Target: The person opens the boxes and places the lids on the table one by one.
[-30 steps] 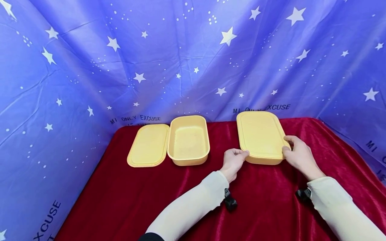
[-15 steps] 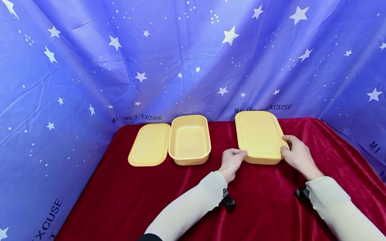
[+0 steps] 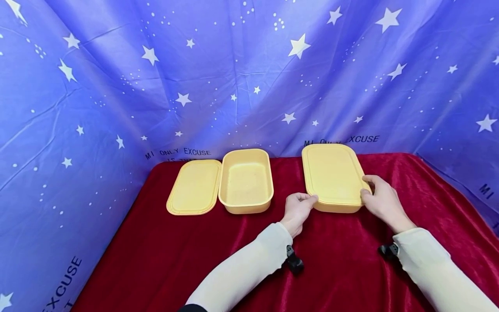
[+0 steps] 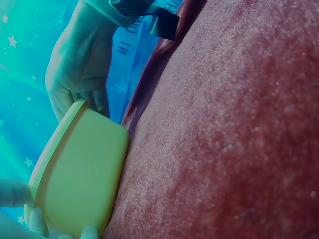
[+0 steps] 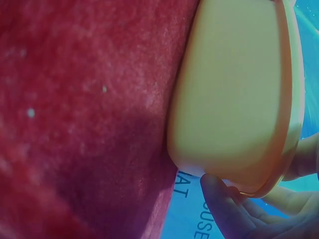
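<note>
A closed yellow box (image 3: 332, 177) with its lid on stands on the red cloth (image 3: 343, 260) at the right of the middle. My left hand (image 3: 308, 200) grips its near left corner, thumb on the lid's edge. My right hand (image 3: 368, 191) grips the near right corner the same way. In the left wrist view the box (image 4: 79, 174) sits on the cloth with my right hand (image 4: 75, 74) at its far end. The right wrist view shows the box wall (image 5: 234, 99) and fingertips (image 5: 224, 199) under the lid's rim.
An open yellow box (image 3: 246, 182) with nothing in it stands left of the middle, and a loose yellow lid (image 3: 194, 187) lies flat against its left side. A blue star-print curtain (image 3: 234, 73) hangs close behind and on both sides. The near part of the cloth is bare.
The closed box has slid a little to the left, toward the open box, with both hands still on its near corners.
</note>
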Tool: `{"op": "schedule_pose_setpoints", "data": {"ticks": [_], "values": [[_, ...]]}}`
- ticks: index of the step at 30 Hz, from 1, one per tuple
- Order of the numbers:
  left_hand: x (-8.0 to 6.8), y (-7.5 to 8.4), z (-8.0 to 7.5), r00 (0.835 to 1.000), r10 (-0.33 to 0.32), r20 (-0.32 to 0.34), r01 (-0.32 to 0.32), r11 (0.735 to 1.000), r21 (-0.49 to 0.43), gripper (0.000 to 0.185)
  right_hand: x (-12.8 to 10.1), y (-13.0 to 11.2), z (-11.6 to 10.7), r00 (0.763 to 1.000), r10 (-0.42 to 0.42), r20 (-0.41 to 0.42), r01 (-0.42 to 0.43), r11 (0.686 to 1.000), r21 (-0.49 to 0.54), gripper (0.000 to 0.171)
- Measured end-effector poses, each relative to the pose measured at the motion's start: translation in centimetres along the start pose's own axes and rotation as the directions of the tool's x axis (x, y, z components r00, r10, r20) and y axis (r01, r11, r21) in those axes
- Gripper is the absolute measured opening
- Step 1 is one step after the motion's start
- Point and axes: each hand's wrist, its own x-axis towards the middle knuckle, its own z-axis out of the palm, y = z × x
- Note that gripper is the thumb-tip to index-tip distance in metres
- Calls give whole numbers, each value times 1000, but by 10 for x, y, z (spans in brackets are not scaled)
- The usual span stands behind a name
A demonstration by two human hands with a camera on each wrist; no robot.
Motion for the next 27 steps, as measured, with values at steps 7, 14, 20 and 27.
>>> {"op": "schedule_pose_setpoints", "data": {"ticks": [7,14,20,27], "values": [[-1,2,-4,1000,5,-4,-5,1000,-13,14,1,-3,2,1000,-3,4,3,1000,2,42],[-1,3,-7,1000,0,-3,0,1000,-24,15,2,-3,5,1000,-8,-4,8,1000,6,42],[0,1,-9,1000,5,-3,-5,999,-35,14,3,-5,7,1000,-12,-4,12,1000,7,42],[2,1,-11,1000,-1,-5,0,999,-41,14,4,-6,8,1000,-24,-10,25,1000,7,41]]}}
